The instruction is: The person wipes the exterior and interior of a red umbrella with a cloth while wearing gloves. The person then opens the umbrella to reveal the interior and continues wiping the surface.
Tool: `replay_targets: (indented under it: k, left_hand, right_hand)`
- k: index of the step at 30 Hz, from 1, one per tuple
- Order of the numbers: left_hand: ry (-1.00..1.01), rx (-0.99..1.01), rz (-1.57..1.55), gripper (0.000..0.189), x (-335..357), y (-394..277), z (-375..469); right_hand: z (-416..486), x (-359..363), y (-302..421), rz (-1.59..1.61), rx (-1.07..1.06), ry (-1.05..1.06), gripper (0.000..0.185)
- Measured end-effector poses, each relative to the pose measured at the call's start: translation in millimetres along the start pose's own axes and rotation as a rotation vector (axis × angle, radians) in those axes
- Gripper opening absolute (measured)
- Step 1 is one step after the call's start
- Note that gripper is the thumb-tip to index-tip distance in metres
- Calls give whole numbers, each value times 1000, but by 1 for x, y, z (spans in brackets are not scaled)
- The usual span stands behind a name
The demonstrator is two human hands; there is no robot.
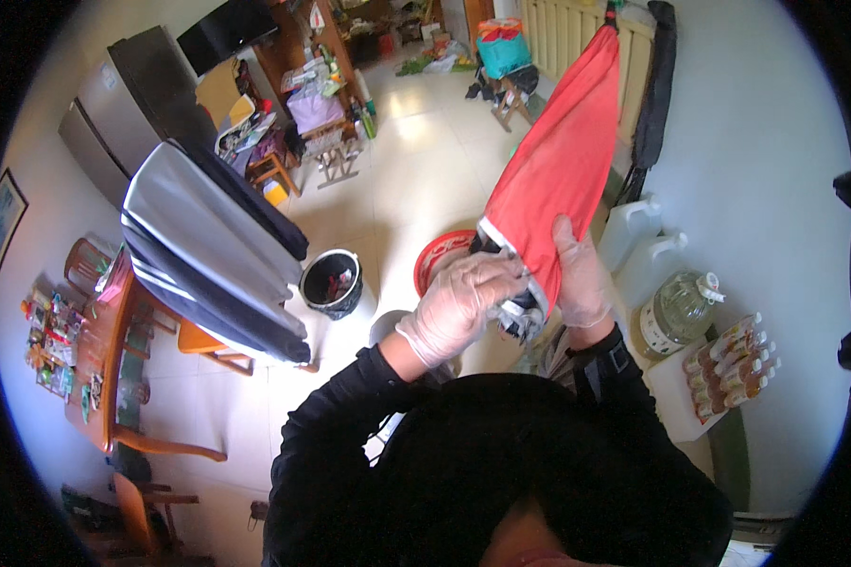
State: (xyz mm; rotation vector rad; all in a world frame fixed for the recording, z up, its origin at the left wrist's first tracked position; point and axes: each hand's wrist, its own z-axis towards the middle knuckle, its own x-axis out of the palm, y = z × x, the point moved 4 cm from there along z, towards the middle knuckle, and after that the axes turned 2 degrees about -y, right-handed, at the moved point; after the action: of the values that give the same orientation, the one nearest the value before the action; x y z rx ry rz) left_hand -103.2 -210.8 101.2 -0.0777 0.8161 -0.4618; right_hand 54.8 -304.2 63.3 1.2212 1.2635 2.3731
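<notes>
A long red cloth [560,152] hangs before me, narrowing to a dark piece at its top and edged with a pale hem lower down. My left hand [461,301], in a clear thin glove, grips the hem and a bunch of black and grey material [528,322] at the lower end. On the right side of the cloth, my right hand [581,280] holds it, gloved likewise, with its thumb in front; the other fingers are mostly hidden. Below and behind the left hand stands a red patterned basin [432,255], partly covered from view.
A black-lined bin [333,283] stands left of the basin, near hanging grey and navy clothes [198,234]. Along the right wall are plastic jugs [631,230], a large clear bottle [674,315] and packed drink bottles [730,368]. A wooden table [117,354] is at left.
</notes>
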Motion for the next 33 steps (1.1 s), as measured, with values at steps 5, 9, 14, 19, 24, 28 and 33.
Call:
replay_targets:
  k: [5,9,14,19,24,28,33]
  left_hand:
    - [138,-214,-72,39,12,36,-25]
    - [-83,-320,-133,29,13,65,-44]
    - [-297,-506,-419,20,12,78,-51]
    - [-351,-822,-768,17,1,63,-44]
    - [-258,-662,-390,52,-16,44,21]
    - [-265,-571,-165,81,-37,35,88]
    - [-294,-576,-464,82,-79,31,148]
  right_hand:
    - [-4,-2,6,-158,-36,-33,49]
    - [-4,-4,5,-166,-54,-40,48]
    - [-3,-16,-7,-227,-21,-36,48]
    - [2,-28,-28,-360,-97,-80,48]
    - [2,-31,-40,-714,-236,-123,48]
    - [4,-30,-44,-882,-436,-51,49]
    - [4,-48,-59,-1015,-472,-85,50]
